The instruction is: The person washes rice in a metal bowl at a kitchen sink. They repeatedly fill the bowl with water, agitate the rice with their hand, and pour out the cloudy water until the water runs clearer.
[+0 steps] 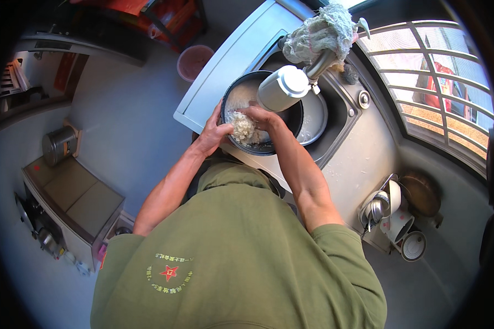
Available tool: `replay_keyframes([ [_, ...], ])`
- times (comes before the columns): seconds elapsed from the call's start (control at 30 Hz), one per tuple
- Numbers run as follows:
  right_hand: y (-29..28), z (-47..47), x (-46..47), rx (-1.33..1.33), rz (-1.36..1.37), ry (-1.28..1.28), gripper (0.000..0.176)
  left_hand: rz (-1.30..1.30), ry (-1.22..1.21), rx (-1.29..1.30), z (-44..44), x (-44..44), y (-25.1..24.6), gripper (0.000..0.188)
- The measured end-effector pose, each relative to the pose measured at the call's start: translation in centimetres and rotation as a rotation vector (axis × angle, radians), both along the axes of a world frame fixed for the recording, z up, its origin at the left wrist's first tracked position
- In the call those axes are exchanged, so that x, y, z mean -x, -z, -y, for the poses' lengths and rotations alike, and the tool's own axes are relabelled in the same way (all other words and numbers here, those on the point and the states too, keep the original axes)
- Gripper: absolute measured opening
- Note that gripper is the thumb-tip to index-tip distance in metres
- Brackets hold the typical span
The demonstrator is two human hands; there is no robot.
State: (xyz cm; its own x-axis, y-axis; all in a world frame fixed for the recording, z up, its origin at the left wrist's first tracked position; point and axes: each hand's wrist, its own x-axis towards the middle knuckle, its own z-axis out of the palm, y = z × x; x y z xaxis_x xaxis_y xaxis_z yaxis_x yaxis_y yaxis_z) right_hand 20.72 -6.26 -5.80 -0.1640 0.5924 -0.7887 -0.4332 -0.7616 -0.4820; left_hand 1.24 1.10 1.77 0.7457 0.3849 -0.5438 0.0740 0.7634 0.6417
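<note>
A dark round cooking pot [292,125] is tilted at the front edge of the sink, with a clump of wet whitish rice [243,128] against its near left side. Pale cloudy liquid or rice [241,92] lies toward its far side. My left hand [212,133] grips the pot's left rim, its thumb over the edge by the rice. Inside the pot, my right hand [263,117] has its fingers against the rice; fingertips are partly hidden, so its hold is unclear. A white faucet filter [286,87] overhangs the pot, blocking part of its interior.
A shallow metal basin [319,115] sits in the sink [333,137] beneath the pot. A grey cloth [321,35] drapes over the faucet pipe [322,65]. Steel scouring pad [349,75] rests behind. Bowls [380,203] stand on the right; a pink bucket [194,62] is on the floor.
</note>
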Motion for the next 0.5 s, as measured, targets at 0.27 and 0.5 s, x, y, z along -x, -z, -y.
replay_keyframes([
  [0.27, 1.5, 1.1, -1.0, -0.326, 0.187, 0.625, 0.032, -0.01, 0.057, 0.023, -0.6, 0.3, -0.6, 0.098],
  [0.5, -7.5, 4.3, -2.7, -0.405, 1.205, -0.257, 0.049, 0.035, 0.009, -0.052, -0.4, -0.1, -0.5, 0.098],
])
